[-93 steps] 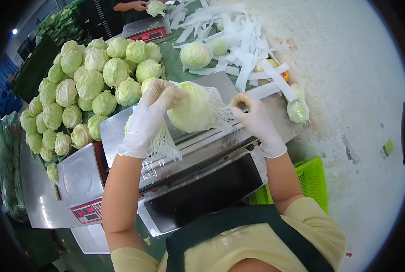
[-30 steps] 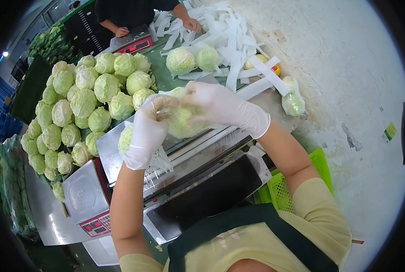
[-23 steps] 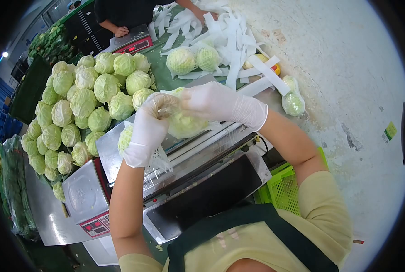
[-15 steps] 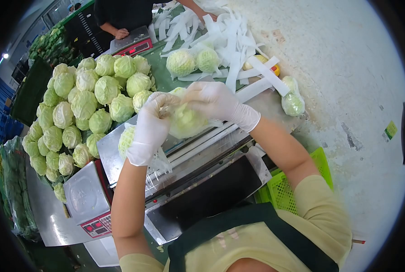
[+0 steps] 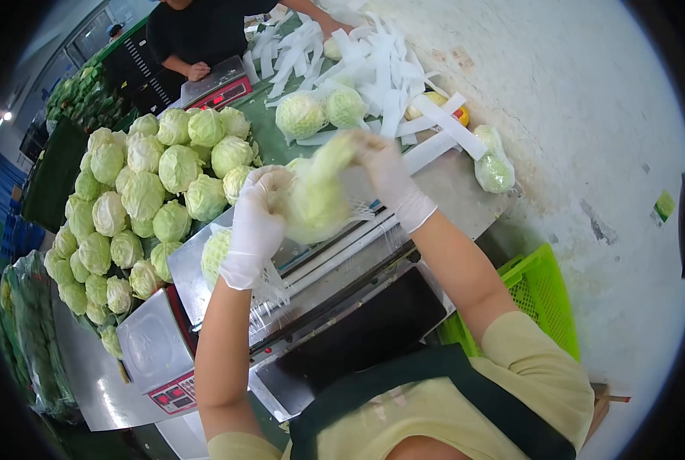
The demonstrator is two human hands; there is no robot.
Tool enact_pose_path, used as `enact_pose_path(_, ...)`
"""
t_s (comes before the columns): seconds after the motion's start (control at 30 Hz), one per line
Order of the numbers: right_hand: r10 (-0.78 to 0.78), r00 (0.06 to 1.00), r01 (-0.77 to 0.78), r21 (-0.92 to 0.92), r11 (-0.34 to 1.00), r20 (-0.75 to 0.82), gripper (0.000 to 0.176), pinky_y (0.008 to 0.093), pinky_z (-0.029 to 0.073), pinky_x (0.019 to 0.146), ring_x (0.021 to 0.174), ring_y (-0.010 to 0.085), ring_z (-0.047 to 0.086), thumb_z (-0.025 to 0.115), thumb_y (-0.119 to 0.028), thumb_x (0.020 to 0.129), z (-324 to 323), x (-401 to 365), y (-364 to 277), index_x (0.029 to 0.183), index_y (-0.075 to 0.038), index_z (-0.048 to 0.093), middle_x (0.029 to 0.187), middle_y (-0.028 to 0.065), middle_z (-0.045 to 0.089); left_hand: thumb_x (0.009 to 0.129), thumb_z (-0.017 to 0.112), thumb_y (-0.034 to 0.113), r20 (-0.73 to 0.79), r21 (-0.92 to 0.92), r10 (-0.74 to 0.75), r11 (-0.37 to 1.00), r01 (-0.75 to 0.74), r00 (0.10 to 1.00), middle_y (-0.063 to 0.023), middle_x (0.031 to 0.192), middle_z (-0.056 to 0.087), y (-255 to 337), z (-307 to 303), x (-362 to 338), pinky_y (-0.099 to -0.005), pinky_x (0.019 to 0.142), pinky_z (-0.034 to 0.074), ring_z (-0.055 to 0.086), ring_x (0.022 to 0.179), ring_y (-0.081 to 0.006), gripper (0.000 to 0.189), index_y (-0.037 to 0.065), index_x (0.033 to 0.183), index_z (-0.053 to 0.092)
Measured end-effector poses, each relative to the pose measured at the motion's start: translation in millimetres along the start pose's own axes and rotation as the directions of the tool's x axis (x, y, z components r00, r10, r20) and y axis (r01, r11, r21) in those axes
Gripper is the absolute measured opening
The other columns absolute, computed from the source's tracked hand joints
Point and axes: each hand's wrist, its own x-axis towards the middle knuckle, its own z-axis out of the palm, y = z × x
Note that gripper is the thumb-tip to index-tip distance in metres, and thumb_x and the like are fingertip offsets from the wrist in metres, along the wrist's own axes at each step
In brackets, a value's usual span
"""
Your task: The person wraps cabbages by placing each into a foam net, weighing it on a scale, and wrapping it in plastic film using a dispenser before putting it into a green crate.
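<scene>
White gloves cover both hands. A pale green cabbage [image 5: 316,205] is between them over the metal wrapping table, blurred by motion. My left hand [image 5: 260,218] is closed at the cabbage's left side, pinching something I cannot make out. Pale netting or leaf is pulled up on the right by my right hand [image 5: 382,170], whose fingers are closed on it; which of the two it is, I cannot tell. Beside my left wrist lies a cabbage in white foam netting [image 5: 216,253].
Bare cabbages [image 5: 143,195] are piled at the left, near a scale [image 5: 152,337]. Netted cabbages [image 5: 300,116] and white foam strips [image 5: 388,69] lie beyond my hands. Another person [image 5: 197,34] stands behind a red scale [image 5: 223,86]. A green crate [image 5: 546,299] sits right.
My right hand has moved a little up and right, stretching the pale material upward from the cabbage. My left hand stays at the cabbage's left side, slightly lower.
</scene>
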Motion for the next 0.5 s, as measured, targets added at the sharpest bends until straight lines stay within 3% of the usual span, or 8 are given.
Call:
enact_pose_path(0.07, 0.045, 0.982, 0.018, 0.329, 0.944, -0.181, 0.022, 0.0325, 0.057, 0.076, 0.080, 0.0181, 0.067, 0.063, -0.017, 0.096, -0.3, 9.5, -22.7, 0.110, -0.001, 0.067, 0.096, 0.0085, 0.070, 0.071, 0.062, -0.009, 0.028, 0.000, -0.043, 0.999, 0.043, 0.999, -0.0137, 0.123, 0.054, -5.3, -6.1, -2.7, -0.0334, 0.096, 0.046, 0.055, 0.115, -0.0267, 0.048, 0.001, 0.118, 0.059)
enact_pose_path(0.17, -0.064, 0.995, 0.092, 0.413, 0.906, -0.079, 0.026, 0.0337, 0.058, 0.076, 0.081, 0.0167, 0.068, 0.062, -0.023, 0.097, -26.2, 24.6, -45.9, 0.111, -0.001, 0.064, 0.097, 0.0073, 0.070, 0.074, 0.072, 0.004, 0.113, -0.021, -0.212, 0.976, 0.216, 0.971, -0.0146, 0.124, 0.054, 12.5, -22.4, -6.3, -0.0337, 0.096, 0.046, 0.054, 0.115, -0.0257, 0.056, 0.001, 0.126, 0.052)
enact_pose_path(0.23, -0.116, 0.979, 0.142, 0.145, 0.979, -0.170, 0.026, 0.0329, 0.057, 0.073, 0.083, 0.0159, 0.068, 0.061, -0.024, 0.097, -65.0, 27.6, -69.7, 0.108, -0.001, 0.065, 0.097, 0.0075, 0.070, 0.075, 0.077, 0.011, 0.124, 0.114, -0.227, 0.970, 0.213, 0.966, -0.0125, 0.123, 0.054, 18.0, -21.1, -6.7, -0.0295, 0.090, 0.048, 0.053, 0.114, -0.0197, 0.064, 0.001, 0.131, 0.048)
enact_pose_path(0.3, 0.047, 0.981, -0.093, -0.244, 0.965, -0.187, 0.021, 0.0336, 0.053, 0.077, 0.089, 0.0163, 0.065, 0.059, -0.021, 0.098, -114.5, 12.3, -96.7, 0.110, -0.005, 0.065, 0.099, 0.0046, 0.067, 0.075, 0.078, 0.014, 0.080, 0.145, -0.176, 0.976, 0.164, 0.981, -0.0163, 0.123, 0.054, 17.2, -16.8, -10.3, -0.0350, 0.099, 0.043, 0.052, 0.116, -0.0277, 0.062, -0.001, 0.128, 0.050)
enact_pose_path(0.33, 0.192, 0.967, -0.253, -0.564, 0.786, -0.168, 0.025, 0.0332, 0.053, 0.075, 0.087, 0.0173, 0.066, 0.062, -0.022, 0.095, -139.4, -0.2, -114.2, 0.109, -0.002, 0.067, 0.098, 0.0072, 0.068, 0.075, 0.079, 0.015, 0.058, 0.161, -0.150, 0.977, 0.139, 0.987, -0.0183, 0.122, 0.054, 16.5, -15.9, -12.2, -0.0377, 0.103, 0.041, 0.051, 0.117, -0.0317, 0.061, -0.001, 0.126, 0.050)
enact_pose_path(0.37, 0.327, 0.924, -0.343, -0.808, 0.478, -0.199, 0.029, 0.0328, 0.053, 0.074, 0.086, 0.0183, 0.066, 0.064, -0.023, 0.092, -151.7, -7.6, -129.4, 0.107, 0.001, 0.069, 0.097, 0.0097, 0.069, 0.075, 0.079, 0.015, 0.063, 0.166, -0.138, 0.978, 0.126, 0.988, -0.0161, 0.122, 0.054, 16.1, -17.2, -13.3, -0.0354, 0.099, 0.043, 0.053, 0.114, -0.0274, 0.062, 0.000, 0.127, 0.050)
enact_pose_path(0.47, 0.264, 0.932, -0.161, -0.938, -0.307, -0.247, 0.017, 0.0330, 0.051, 0.084, 0.095, 0.0177, 0.064, 0.065, -0.012, 0.087, -125.9, -32.0, -137.2, 0.101, -0.005, 0.071, 0.101, 0.0074, 0.067, 0.075, 0.080, 0.013, 0.081, 0.170, -0.141, 0.977, 0.125, 0.987, -0.0114, 0.120, 0.056, 16.3, -18.9, -15.3, -0.0305, 0.089, 0.048, 0.056, 0.106, -0.0183, 0.064, 0.002, 0.130, 0.048)
enact_pose_path(0.5, 0.158, 0.986, -0.047, -0.999, 0.004, -0.046, 0.019, 0.0334, 0.051, 0.085, 0.097, 0.0204, 0.063, 0.067, -0.013, 0.085, -114.1, -33.0, -126.6, 0.102, -0.005, 0.070, 0.104, 0.0086, 0.067, 0.075, 0.080, 0.012, 0.088, 0.165, -0.157, 0.976, 0.141, 0.984, -0.0110, 0.120, 0.056, 18.3, -18.9, -14.2, -0.0303, 0.088, 0.048, 0.056, 0.105, -0.0178, 0.064, 0.002, 0.130, 0.048)
